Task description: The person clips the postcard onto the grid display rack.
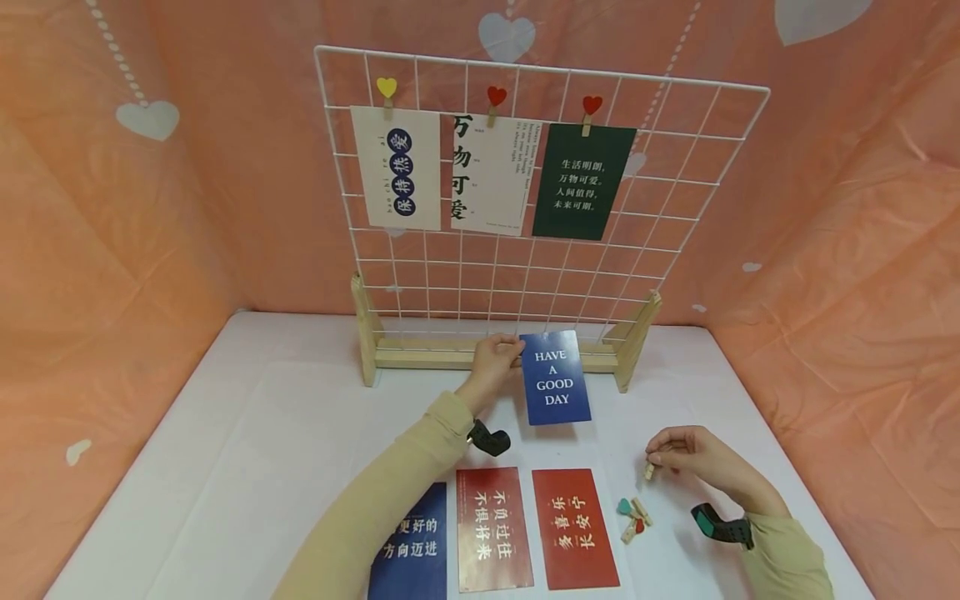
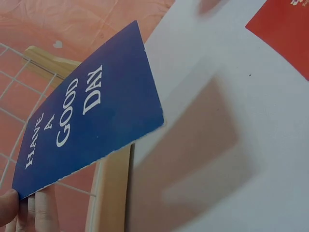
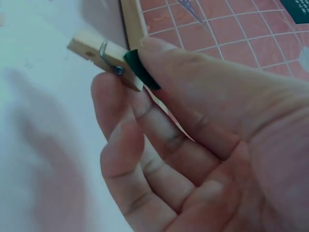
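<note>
A blue card (image 1: 556, 377) printed "HAVE A GOOD DAY" is pinched at its upper left corner by my left hand (image 1: 495, 368). In the left wrist view the same card (image 2: 96, 111) hangs above the white table, its shadow beneath it. Between thumb and fingers my right hand (image 1: 701, 462) pinches a small wooden clothespin (image 3: 104, 55) with a dark green piece on it, partly hidden under the thumb. Several more clothespins (image 1: 634, 520), some with coloured hearts, lie on the table just below the right hand.
A white wire grid (image 1: 667, 187) stands in wooden feet (image 1: 364, 333). Heart clothespins hold a cream card (image 1: 420, 171), a white card (image 1: 498, 183) and a green card (image 1: 581, 183) on it. Two red cards (image 1: 495, 529) and another blue card (image 1: 420, 567), partly behind the left sleeve, lie in front.
</note>
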Available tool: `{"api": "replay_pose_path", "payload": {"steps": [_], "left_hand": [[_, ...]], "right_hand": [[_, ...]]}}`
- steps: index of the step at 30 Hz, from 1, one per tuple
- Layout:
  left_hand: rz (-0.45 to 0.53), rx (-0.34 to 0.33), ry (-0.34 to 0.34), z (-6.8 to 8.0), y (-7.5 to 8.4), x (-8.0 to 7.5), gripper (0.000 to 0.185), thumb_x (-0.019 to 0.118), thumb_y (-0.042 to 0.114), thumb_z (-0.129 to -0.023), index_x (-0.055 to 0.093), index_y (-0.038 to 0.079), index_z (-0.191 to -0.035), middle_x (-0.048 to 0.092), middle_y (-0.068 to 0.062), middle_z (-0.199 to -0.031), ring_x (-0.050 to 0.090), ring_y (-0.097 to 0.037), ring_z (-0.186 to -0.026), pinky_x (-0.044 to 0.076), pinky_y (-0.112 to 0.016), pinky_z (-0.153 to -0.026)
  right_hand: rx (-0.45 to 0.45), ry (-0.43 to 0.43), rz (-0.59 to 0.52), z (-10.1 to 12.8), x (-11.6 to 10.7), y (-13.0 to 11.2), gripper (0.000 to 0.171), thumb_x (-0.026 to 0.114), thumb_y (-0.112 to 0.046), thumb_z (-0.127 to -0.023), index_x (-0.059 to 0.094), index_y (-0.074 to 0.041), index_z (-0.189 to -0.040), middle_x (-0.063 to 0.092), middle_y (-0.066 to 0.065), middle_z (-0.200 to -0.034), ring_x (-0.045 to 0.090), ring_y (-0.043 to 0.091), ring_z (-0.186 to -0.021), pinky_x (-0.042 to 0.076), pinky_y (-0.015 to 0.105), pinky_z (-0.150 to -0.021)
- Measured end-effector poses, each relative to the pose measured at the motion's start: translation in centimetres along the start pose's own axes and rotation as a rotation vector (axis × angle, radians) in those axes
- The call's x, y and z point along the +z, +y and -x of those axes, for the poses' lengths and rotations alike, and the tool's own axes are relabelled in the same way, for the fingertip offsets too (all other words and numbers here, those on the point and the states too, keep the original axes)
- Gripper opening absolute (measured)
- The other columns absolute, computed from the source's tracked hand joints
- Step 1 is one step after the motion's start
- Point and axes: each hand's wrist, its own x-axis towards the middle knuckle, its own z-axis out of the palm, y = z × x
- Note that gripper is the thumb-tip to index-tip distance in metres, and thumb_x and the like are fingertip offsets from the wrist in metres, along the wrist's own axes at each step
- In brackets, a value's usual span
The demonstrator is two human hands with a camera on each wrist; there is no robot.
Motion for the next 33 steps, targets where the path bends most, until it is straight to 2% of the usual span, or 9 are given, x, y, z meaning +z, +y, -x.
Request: {"api": "replay_pose_path", "payload": {"steps": [6,11,15,21,24,27,30,33], "left_hand": [[-0.063,0.023,-0.001,0.3,0.7,-0.4,0.024,0.06,0.005,-0.094,0.059,-0.01,-0.112,0.068,-0.017,-0.094,0.059,-0.008,-0.066,0.058,-0.033,-0.073],[-0.062,0.03,-0.018,0.5,1.4,-0.7,0.028,0.059,0.006,-0.095,0.057,-0.011,-0.118,0.067,-0.022,-0.105,0.061,-0.01,-0.072,0.058,-0.026,-0.068],[-0.05,0.034,-0.019,0.6,2.3,-0.7,0.027,0.059,0.006,-0.095,0.057,-0.009,-0.117,0.067,-0.022,-0.102,0.063,-0.01,-0.072,0.058,-0.032,-0.073],[-0.085,0.072,-0.012,0.6,3.3,-0.8,0.025,0.06,0.007,-0.095,0.06,-0.008,-0.115,0.069,-0.015,-0.093,0.062,-0.008,-0.069,0.054,-0.045,-0.084],[-0.047,0.072,-0.034,0.6,3.7,-1.0,0.024,0.059,0.008,-0.096,0.059,-0.007,-0.115,0.068,-0.015,-0.093,0.063,-0.01,-0.07,0.052,-0.048,-0.086],[-0.022,0.088,-0.055,0.6,4.2,-1.1,0.025,0.059,0.009,-0.096,0.057,-0.006,-0.116,0.067,-0.016,-0.095,0.063,-0.012,-0.071,0.052,-0.047,-0.087],[-0.02,0.109,-0.065,0.6,4.6,-1.1,0.025,0.06,0.01,-0.096,0.058,-0.005,-0.116,0.068,-0.016,-0.098,0.064,-0.013,-0.075,0.053,-0.045,-0.087],[-0.025,0.124,-0.072,0.6,5.2,-0.9,0.025,0.061,0.012,-0.095,0.059,-0.003,-0.115,0.068,-0.017,-0.099,0.065,-0.015,-0.078,0.054,-0.042,-0.086]], "right_hand": [[-0.017,0.015,0.026,-1.0,-0.1,-1.0,0.029,0.067,-0.02,-0.091,0.064,0.006,-0.105,0.07,0.012,-0.092,0.063,0.026,-0.077,0.055,0.034,-0.065],[-0.05,0.002,-0.021,-1.8,-0.1,-1.9,0.032,0.066,-0.016,-0.091,0.062,0.011,-0.108,0.07,0.016,-0.096,0.066,0.031,-0.087,0.057,0.04,-0.076],[-0.071,0.013,-0.034,-2.5,-0.1,-2.7,0.033,0.067,-0.013,-0.091,0.06,0.013,-0.111,0.068,0.019,-0.1,0.066,0.034,-0.092,0.055,0.043,-0.082],[-0.092,0.058,-0.018,-3.5,-0.5,-3.8,0.032,0.066,-0.012,-0.091,0.061,0.012,-0.112,0.068,0.017,-0.101,0.064,0.038,-0.093,0.054,0.046,-0.083],[-0.115,0.095,-0.006,-3.8,-0.9,-4.4,0.031,0.065,-0.012,-0.092,0.062,0.012,-0.112,0.069,0.016,-0.099,0.065,0.036,-0.092,0.054,0.048,-0.083],[-0.143,0.134,-0.009,-3.9,-1.2,-5.1,0.034,0.065,-0.012,-0.092,0.06,0.013,-0.115,0.069,0.016,-0.099,0.066,0.027,-0.089,0.054,0.045,-0.083],[-0.163,0.173,-0.024,-3.9,-1.7,-5.8,0.036,0.065,-0.013,-0.092,0.059,0.011,-0.118,0.068,0.016,-0.103,0.067,0.019,-0.089,0.055,0.037,-0.082],[-0.177,0.201,-0.036,-3.8,-2.1,-6.5,0.037,0.066,-0.015,-0.092,0.059,0.01,-0.119,0.068,0.016,-0.106,0.067,0.017,-0.09,0.055,0.03,-0.082]]}}
